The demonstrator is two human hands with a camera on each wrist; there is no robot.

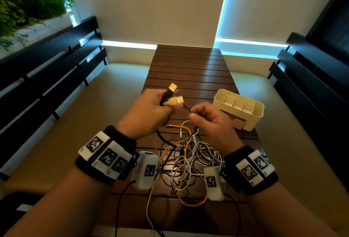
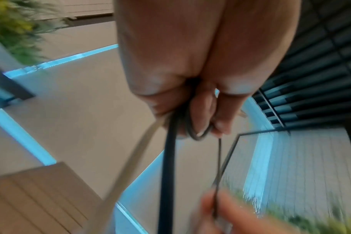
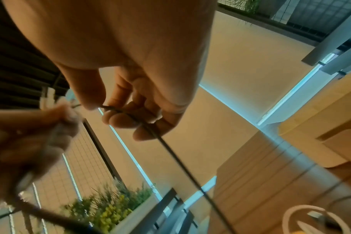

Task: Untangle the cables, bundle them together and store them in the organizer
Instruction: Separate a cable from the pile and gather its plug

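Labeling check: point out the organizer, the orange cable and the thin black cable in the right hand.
organizer (image 1: 253, 118): head view, bare front wall.
orange cable (image 1: 192, 203): head view, bottom of the loop near the table edge.
thin black cable (image 3: 176, 159): right wrist view, taut stretch below the fingers.

In the head view the tangle of cables (image 1: 187, 159) is partly covered by the two wrist-mounted cameras and runs off the bottom edge — which strand joins which cannot be told. The left hand (image 1: 149, 110) hides all but the tips of the plugs (image 1: 174, 95) it holds, and the organizer (image 1: 238, 111) shows only its top compartments. Both wrist views are motion-blurred — the opposite right hand (image 2: 226, 213) is a smear cut by the frame, and the thin dark cable (image 3: 170, 152) loses its ends there.
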